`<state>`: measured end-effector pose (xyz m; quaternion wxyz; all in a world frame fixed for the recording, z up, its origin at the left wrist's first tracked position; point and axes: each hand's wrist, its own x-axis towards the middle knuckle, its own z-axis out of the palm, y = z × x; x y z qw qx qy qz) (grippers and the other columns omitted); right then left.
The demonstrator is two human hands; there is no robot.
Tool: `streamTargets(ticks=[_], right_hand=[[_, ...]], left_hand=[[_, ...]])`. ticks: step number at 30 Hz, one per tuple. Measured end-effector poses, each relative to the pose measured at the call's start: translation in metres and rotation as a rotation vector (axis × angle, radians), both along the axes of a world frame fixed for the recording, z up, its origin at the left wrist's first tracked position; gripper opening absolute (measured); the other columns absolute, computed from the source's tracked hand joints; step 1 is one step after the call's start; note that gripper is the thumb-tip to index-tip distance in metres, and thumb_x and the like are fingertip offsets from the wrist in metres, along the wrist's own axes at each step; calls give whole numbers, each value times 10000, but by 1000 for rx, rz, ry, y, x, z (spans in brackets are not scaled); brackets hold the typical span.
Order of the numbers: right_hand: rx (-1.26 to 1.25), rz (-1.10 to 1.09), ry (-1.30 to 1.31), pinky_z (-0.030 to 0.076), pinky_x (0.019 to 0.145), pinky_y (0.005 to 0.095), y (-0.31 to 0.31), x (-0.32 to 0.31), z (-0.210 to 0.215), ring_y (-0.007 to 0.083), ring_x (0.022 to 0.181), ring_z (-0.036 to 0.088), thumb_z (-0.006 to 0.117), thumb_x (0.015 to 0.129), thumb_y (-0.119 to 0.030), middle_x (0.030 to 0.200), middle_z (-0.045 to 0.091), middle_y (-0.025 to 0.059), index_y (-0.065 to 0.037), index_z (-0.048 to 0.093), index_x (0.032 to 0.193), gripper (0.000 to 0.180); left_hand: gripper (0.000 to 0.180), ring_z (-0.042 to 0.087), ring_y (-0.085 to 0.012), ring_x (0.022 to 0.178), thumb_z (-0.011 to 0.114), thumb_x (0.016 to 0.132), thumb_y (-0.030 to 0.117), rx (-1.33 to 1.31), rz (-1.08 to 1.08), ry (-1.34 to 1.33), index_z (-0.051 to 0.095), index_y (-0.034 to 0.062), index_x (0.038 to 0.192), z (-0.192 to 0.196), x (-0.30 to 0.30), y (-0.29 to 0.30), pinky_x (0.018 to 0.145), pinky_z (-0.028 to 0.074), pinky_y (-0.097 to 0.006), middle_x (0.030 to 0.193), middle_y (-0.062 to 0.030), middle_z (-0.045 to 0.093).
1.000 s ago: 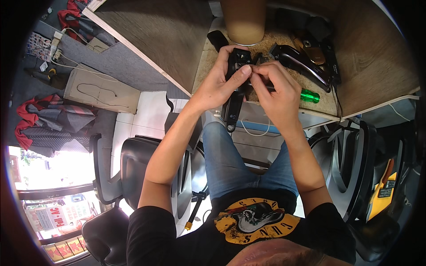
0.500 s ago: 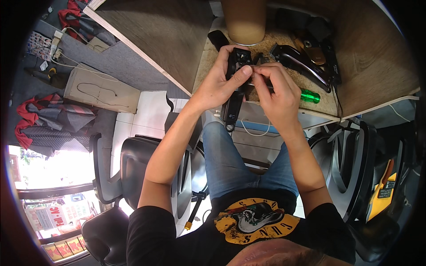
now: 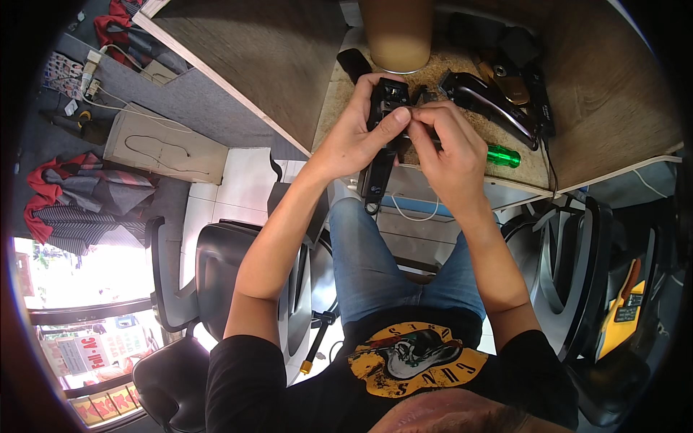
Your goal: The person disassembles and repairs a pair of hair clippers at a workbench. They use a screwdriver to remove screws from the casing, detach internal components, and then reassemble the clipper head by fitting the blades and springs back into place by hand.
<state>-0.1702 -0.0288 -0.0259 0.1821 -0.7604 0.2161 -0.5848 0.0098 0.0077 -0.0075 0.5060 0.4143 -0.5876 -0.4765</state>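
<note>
A black hair clipper (image 3: 377, 182) is held in my left hand (image 3: 355, 141), its fingers wrapped round the body and its head end pointing away from me. The thumb presses at the side of the clipper's head, where the inner parts look exposed. My right hand (image 3: 453, 148) meets it there, thumb and index finger pinched together beside the left thumb. Whatever lies in that pinch is too small or hidden to make out. Just past the right hand, a screwdriver's green handle (image 3: 504, 156) shows over the shelf; the hand hides the rest of it.
On the wooden shelf (image 3: 339, 101) stand a tan cylindrical container (image 3: 398, 36) and a second dark, shiny clipper (image 3: 494, 108) with a cord. A gold-brown device (image 3: 511, 85) lies behind it. Black chairs (image 3: 224, 270) flank me, and a wooden side panel (image 3: 238, 50) rises at the left.
Both hands stay almost where they were at the clipper's head. The clipper's lower end has tilted very slightly, and the right fingers have shifted a little.
</note>
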Motion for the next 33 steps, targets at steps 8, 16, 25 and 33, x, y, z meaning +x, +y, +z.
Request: streamTargets(ticks=[8, 16, 25, 33], right_hand=[[7, -2, 8, 566, 679, 402, 1, 0, 0, 315, 794, 710, 760, 925, 42, 943, 689, 134, -1, 667, 1034, 150], [-42, -5, 20, 567, 645, 398, 1, -1, 0, 309, 761, 708, 764, 927, 50, 936, 689, 137, 9, 656, 1028, 153], [-47, 5, 11, 569, 635, 394, 1, -1, -1, 300, 755, 706, 757, 920, 75, 935, 688, 144, 19, 647, 1027, 163], [-52, 9, 6, 578, 639, 379, 1, -1, 0, 281, 761, 718, 758, 919, 73, 951, 697, 140, 15, 650, 1037, 171]], left_hand=[[596, 648, -113, 860, 675, 1098, 381, 14, 0, 8, 372, 48, 1488, 2, 0, 1, 603, 644, -296, 1134, -69, 568], [596, 658, -118, 884, 677, 1097, 378, 16, -2, 8, 373, 46, 1488, 1, 1, 0, 604, 649, -296, 1134, -71, 568], [603, 675, -129, 891, 687, 1092, 366, 6, -1, 17, 370, 40, 1488, -1, 1, -1, 601, 649, -301, 1149, -81, 579], [607, 684, -126, 859, 696, 1088, 359, -4, -10, 47, 368, 41, 1489, -1, 0, -1, 596, 646, -298, 1140, -82, 587]])
